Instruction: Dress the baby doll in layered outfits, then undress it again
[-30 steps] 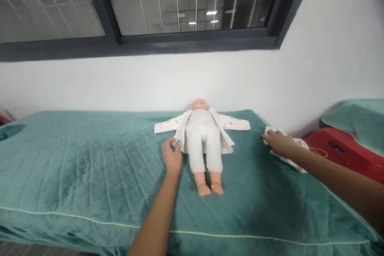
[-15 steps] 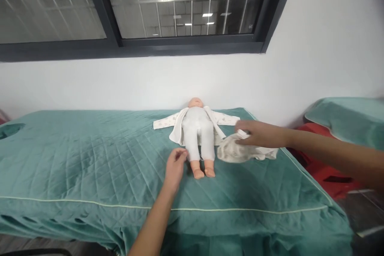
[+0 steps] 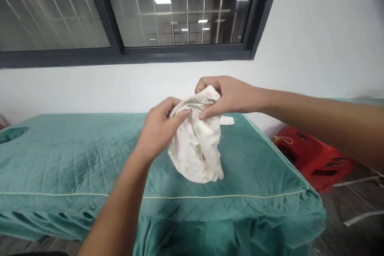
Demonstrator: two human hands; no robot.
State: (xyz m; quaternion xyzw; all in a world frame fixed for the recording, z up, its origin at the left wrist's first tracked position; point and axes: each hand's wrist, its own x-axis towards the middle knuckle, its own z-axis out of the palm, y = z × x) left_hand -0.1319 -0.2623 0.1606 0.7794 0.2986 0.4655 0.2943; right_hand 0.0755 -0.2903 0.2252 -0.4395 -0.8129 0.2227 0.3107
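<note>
Both my hands hold up a small white printed baby garment by its gathered elastic edge, in front of me above the bed. My left hand pinches the left part of the edge, and my right hand grips the right part from above. The cloth hangs down loosely between them. The doll that lies on the green quilted bed is hidden behind the garment and my hands; only one white sleeve end of its open jacket shows beside my right hand.
The bed stands against a white wall under a dark-framed window. A red plastic crate sits on the floor to the right of the bed. A face hole shows in the bed's left end.
My right hand brought the white garment from the bed's right side to the middle and lifted it. My left hand left the doll's legs and took the garment's edge. The view shifted right.
</note>
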